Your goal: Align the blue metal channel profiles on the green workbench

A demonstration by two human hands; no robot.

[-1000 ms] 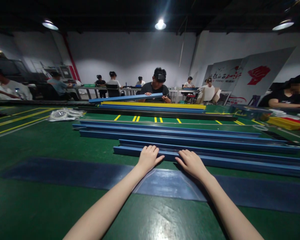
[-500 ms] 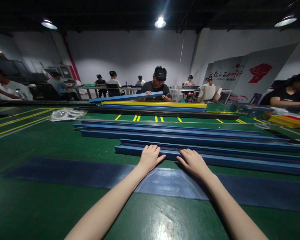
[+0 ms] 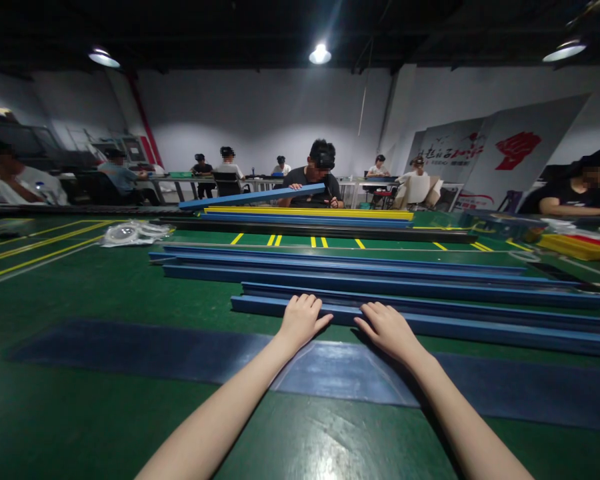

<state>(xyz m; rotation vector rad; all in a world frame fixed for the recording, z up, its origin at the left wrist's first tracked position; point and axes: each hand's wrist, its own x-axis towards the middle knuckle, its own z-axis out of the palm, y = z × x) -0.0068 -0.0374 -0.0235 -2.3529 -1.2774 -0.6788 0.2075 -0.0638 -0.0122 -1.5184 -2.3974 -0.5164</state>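
Note:
Directly ahead of me a long blue U-shaped channel [image 3: 490,327] lies on the green table, its open side up. My left hand [image 3: 303,320] grips its near wall close to the left end, fingers curled over the top edge and thumb stretched sideways along the near side. A short way to the right, my right hand [image 3: 387,327] has the same wall in the same manner, thumb pointing inward. The fingertips inside the channel are hidden. Beneath my wrists a flat, dark-blue translucent strip [image 3: 330,373] lies across the table.
More blue channels [image 3: 280,272] lie parallel behind, then a black rail [image 3: 300,229] and a yellow strip [image 3: 305,213]. A clear plastic bag [image 3: 130,233] sits at left. Across the table, a co-worker [image 3: 313,180] holds a tilted blue channel [image 3: 260,195]. A yellow tray [image 3: 573,247] stands at right.
The whole view has shifted slightly downward in the picture. Both hands stay on the near channel in the same pose.

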